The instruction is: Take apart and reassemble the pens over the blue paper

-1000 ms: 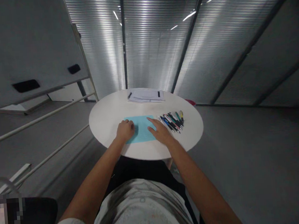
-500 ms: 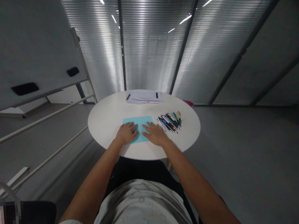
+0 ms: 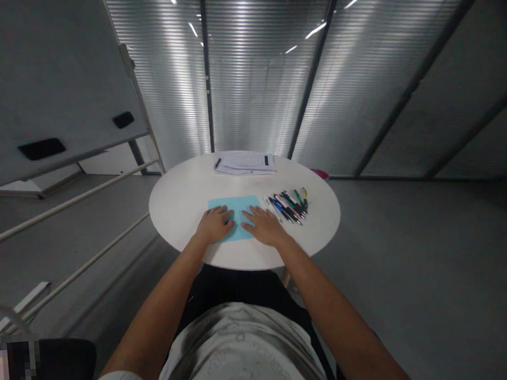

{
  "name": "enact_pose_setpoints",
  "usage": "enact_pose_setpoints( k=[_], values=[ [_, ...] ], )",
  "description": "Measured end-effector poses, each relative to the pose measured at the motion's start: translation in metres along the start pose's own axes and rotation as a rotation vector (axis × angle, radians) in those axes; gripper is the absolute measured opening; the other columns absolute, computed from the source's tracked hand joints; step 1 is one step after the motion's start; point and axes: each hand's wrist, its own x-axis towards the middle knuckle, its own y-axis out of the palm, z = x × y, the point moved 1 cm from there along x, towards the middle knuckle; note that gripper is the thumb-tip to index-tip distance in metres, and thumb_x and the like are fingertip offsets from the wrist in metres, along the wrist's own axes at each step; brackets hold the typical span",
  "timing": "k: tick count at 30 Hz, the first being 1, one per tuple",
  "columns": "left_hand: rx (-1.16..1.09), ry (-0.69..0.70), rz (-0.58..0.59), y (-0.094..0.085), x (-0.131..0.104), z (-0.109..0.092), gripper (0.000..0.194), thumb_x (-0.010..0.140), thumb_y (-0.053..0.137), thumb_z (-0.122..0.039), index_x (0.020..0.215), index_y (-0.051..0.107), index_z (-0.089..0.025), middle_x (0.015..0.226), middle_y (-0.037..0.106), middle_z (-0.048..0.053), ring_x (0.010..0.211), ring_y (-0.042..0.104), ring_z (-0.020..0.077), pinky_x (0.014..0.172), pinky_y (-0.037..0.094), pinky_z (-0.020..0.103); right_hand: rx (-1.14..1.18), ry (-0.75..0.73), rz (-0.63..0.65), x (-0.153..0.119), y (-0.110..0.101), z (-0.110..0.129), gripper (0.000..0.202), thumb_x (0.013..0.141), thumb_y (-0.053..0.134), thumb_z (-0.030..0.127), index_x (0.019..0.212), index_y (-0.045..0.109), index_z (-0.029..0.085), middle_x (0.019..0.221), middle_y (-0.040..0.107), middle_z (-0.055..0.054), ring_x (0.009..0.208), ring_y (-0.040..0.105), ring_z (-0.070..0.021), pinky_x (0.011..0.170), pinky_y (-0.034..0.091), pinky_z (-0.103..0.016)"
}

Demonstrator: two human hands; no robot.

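A light blue sheet of paper (image 3: 238,231) lies flat on the white round table (image 3: 179,201), near its front edge. My left hand (image 3: 215,223) rests palm down on the sheet's left part, fingers spread. On the right part lies my right hand (image 3: 263,225), also flat with its fingers apart. Neither hand grips anything. Just right of the sheet, close to my right fingers, several pens (image 3: 287,208) lie side by side in a loose row; their colours include blue, black, red, green and yellow.
At the table's far side lies a stack of printed papers (image 3: 245,163) with a dark pen-like item on its left. A whiteboard stand (image 3: 70,201) rises at left. Behind the table are glass panels with blinds (image 3: 246,97). A black chair (image 3: 70,368) stands at lower left.
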Motion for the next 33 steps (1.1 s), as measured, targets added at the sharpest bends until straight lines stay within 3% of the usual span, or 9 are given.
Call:
enact_pose_setpoints(
  k=[33],
  values=[
    [-0.011,-0.019,0.009,-0.0032,-0.0014,-0.0018,0.046,0.092,0.041,-0.044,0.133,0.056,-0.028,0.144,0.050,0.007,0.133,0.044,0.0258,0.110,0.034,0.044,0.004,-0.005,-0.005,0.0003,0.0003,-0.0009,0.063,0.096,0.023,0.062,0.149,0.034,0.030,0.158,0.027,-0.007,0.145,0.024,-0.0268,0.116,0.017,-0.048]
  ],
)
